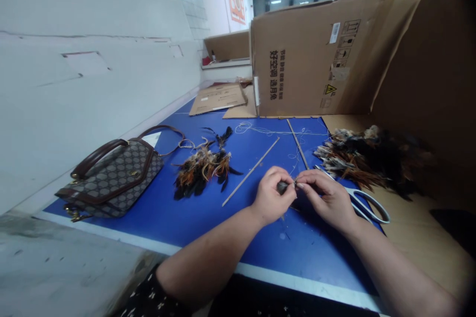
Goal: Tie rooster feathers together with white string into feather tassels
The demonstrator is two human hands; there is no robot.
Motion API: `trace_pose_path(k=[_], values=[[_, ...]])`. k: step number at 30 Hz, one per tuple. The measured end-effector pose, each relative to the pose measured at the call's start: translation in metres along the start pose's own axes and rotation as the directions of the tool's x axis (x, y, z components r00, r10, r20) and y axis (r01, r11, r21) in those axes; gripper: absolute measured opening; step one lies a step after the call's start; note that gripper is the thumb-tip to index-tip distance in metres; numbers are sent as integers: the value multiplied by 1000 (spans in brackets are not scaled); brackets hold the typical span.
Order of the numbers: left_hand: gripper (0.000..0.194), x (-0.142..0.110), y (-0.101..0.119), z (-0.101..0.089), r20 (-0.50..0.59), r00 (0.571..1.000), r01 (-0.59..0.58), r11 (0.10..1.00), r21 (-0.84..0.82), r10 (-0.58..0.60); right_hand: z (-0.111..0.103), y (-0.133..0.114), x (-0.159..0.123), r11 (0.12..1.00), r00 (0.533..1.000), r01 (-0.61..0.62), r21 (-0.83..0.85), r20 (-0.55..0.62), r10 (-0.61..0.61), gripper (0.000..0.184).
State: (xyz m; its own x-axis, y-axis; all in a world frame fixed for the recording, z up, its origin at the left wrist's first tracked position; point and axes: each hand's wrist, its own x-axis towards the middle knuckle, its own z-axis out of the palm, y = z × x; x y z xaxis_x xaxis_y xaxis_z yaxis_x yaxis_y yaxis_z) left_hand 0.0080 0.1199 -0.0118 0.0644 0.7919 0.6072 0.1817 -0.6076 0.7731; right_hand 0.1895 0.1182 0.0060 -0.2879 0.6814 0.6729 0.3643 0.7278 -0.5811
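Note:
My left hand (273, 195) is closed around a small dark feather (282, 187), most of which the fingers hide. Close against it, my right hand (325, 195) pinches thumb and forefinger together at the feather's end; what lies in that pinch is too small to make out. A thin pale thread (295, 161) runs from near the fingertips up the blue table (219, 225). White-handled scissors (372, 208) lie partly under my right hand. Loose brown and black feathers (203, 171) are bunched to the left, and a bigger feather pile (366, 158) lies to the right.
Two thin sticks, a left one (251, 172) and a right one (297, 143), lie on the table. A patterned handbag (119, 178) stands at the left. A large cardboard box (297, 59) rises behind, with flat cardboard (217, 96) beside it.

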Motion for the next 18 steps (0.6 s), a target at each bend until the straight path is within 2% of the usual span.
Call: trace_pose_path(k=[7, 12, 15, 18], values=[[3, -4, -1, 1, 53, 989, 145, 981, -130, -140, 0, 0, 0, 1000, 1000, 3, -2, -17, -3, 8], [11, -4, 6, 2, 90, 968, 251, 924, -289, -235, 0, -3, -1, 1000, 1000, -6, 10, -30, 7, 8], [15, -4, 11, 1, 115, 959, 284, 887, -364, -260, -1, -5, 0, 1000, 999, -12, 7, -33, 13, 9], [17, -4, 12, -1, 125, 958, 286, 886, -366, -257, -1, -6, 1, 1000, 999, -15, 9, -37, 15, 9]])
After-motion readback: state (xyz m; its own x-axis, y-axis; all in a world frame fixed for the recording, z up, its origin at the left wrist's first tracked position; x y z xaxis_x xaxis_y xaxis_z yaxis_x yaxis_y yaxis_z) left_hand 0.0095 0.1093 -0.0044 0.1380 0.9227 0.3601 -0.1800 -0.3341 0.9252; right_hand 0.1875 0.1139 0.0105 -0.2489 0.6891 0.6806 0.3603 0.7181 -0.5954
